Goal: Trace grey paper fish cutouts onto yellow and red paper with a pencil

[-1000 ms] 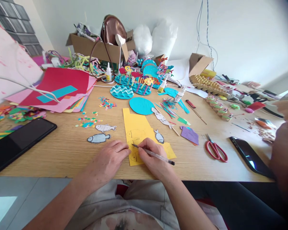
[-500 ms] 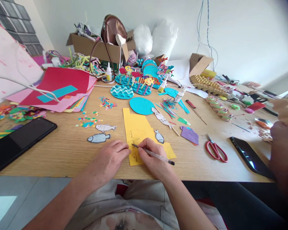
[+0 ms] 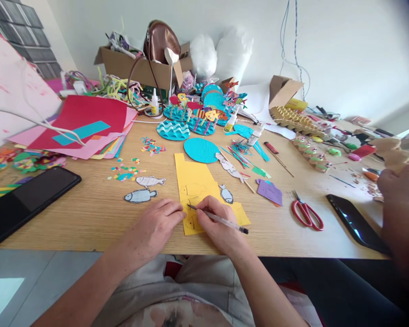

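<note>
A sheet of yellow paper (image 3: pixel 195 175) lies in front of me with fish outlines drawn on it. My right hand (image 3: pixel 218 222) pinches a pen (image 3: pixel 225 221), its tip on the paper among the outlines. My left hand (image 3: pixel 162 222) rests flat on the table, fingers stretched out and fingertips at the paper's left edge. Left of the paper lie two cut-out fish, a grey-blue fish (image 3: pixel 139 196) and a paler fish (image 3: pixel 150 181). Another small fish (image 3: pixel 226 194) sits at the paper's right side. A white fish-shaped cut-out (image 3: pixel 230 168) lies further back by a thin stick.
Red-handled scissors (image 3: pixel 306 214) and a phone (image 3: pixel 356 222) lie to the right, near another person's hand (image 3: pixel 400 186) holding a tan wavy piece. A larger phone (image 3: pixel 30 200) lies left. Behind are a blue oval (image 3: pixel 201 150), glue bottles, coloured paper (image 3: pixel 92 113) and a cardboard box (image 3: pixel 122 63).
My hands, the pen and the yellow paper look nearly still. At the far right, the other person's hand has shifted slightly left and up with the tan piece.
</note>
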`<control>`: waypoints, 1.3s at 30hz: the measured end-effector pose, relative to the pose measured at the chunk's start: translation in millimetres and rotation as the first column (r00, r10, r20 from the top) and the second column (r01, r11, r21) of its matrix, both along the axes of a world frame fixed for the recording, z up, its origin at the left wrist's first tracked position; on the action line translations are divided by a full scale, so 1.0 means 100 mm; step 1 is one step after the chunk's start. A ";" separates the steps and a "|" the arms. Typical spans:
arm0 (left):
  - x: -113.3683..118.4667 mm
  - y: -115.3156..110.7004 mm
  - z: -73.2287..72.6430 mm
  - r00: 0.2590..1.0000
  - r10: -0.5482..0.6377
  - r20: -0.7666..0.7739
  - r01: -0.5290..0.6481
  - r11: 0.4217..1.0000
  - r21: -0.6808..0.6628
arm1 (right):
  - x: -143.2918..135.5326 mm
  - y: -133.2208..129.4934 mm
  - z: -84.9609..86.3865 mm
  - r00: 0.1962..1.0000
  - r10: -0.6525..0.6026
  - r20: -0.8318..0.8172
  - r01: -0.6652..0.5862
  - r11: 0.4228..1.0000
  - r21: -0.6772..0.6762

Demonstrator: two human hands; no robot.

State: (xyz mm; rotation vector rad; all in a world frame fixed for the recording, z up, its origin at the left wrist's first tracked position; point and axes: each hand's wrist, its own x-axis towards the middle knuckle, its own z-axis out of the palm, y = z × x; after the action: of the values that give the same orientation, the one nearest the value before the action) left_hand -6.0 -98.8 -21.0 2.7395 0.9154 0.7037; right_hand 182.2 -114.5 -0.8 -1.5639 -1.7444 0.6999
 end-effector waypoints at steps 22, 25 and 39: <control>0.01 -0.01 0.04 1.000 0.007 0.001 -0.007 1.000 -0.007 | -0.01 0.00 0.00 1.000 0.005 -0.003 -0.005 1.000 0.008; 0.00 0.00 0.02 1.000 -0.004 0.001 0.004 1.000 0.003 | 0.00 0.00 0.00 1.000 -0.003 -0.008 0.003 1.000 0.000; -0.01 0.00 0.00 1.000 -0.006 -0.017 0.006 1.000 -0.007 | -0.01 0.00 0.00 1.000 0.005 -0.010 -0.005 1.000 0.009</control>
State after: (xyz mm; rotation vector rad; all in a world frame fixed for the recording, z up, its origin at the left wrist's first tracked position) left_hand -6.6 -98.6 -20.7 2.7454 0.9117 0.6759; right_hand 181.4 -114.6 -0.7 -1.5484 -1.7424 0.7002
